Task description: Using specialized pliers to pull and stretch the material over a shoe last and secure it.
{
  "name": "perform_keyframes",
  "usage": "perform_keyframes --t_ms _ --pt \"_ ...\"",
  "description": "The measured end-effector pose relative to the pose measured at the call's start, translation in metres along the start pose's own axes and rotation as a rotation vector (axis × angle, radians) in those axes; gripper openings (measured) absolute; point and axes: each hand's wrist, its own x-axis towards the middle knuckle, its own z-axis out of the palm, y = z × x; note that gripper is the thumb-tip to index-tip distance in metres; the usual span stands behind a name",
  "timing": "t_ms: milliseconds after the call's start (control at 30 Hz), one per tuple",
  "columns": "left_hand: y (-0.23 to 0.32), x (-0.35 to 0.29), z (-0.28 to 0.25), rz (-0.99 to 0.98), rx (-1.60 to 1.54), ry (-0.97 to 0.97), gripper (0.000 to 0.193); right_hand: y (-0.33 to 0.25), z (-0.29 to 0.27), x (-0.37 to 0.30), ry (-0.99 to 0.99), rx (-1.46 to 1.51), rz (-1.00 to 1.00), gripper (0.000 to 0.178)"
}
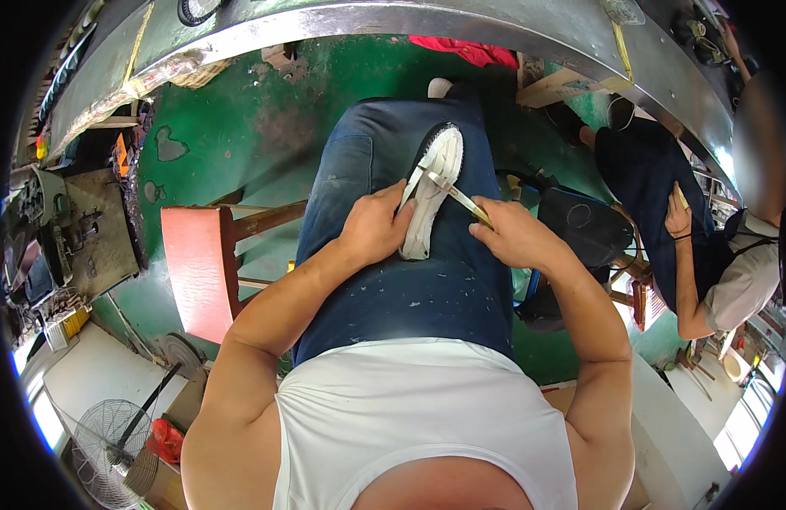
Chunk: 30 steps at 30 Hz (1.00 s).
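Across my thighs lies a shoe [445,155], its pale, whitish underside turned up and a black edge around the toe end, which points away from me. My left hand [376,224] is closed on the shoe's left side, thumb near the middle of the sole. In my right hand [517,233] is a hammer [468,205] with a light handle. Its metal head is over the middle of the sole, close to my left fingertips. I cannot tell whether the head touches the sole. My dark blue trousers [393,302] carry pale specks.
A metal-edged workbench [342,20] curves across the far side. A red-backed chair [199,270] stands at my left, with a fan [113,450] behind it. To my right are a dark bag [584,223] and another seated person [656,195]. The floor [214,110] is green.
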Motion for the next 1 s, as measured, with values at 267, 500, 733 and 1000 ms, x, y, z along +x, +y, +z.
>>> perform_keyframes --t_ms 267,500,733,1000 --pt "0.005 0.009 -0.001 -0.005 0.051 -0.035 0.039 -0.006 -0.021 -0.001 -0.293 0.599 0.313 0.023" --pt "-0.028 0.060 0.050 -0.522 -0.890 -0.061 0.060 -0.024 -0.031 0.012 -0.187 -0.129 0.191 0.026" --pt "-0.025 0.030 0.031 -0.638 -1.159 -0.039 0.063 -0.006 0.023 0.033 -0.098 0.038 0.125 0.030" --pt "-0.032 0.041 0.029 -0.317 -1.086 -0.241 0.067 0.020 0.055 0.036 -0.035 0.581 0.171 0.024"
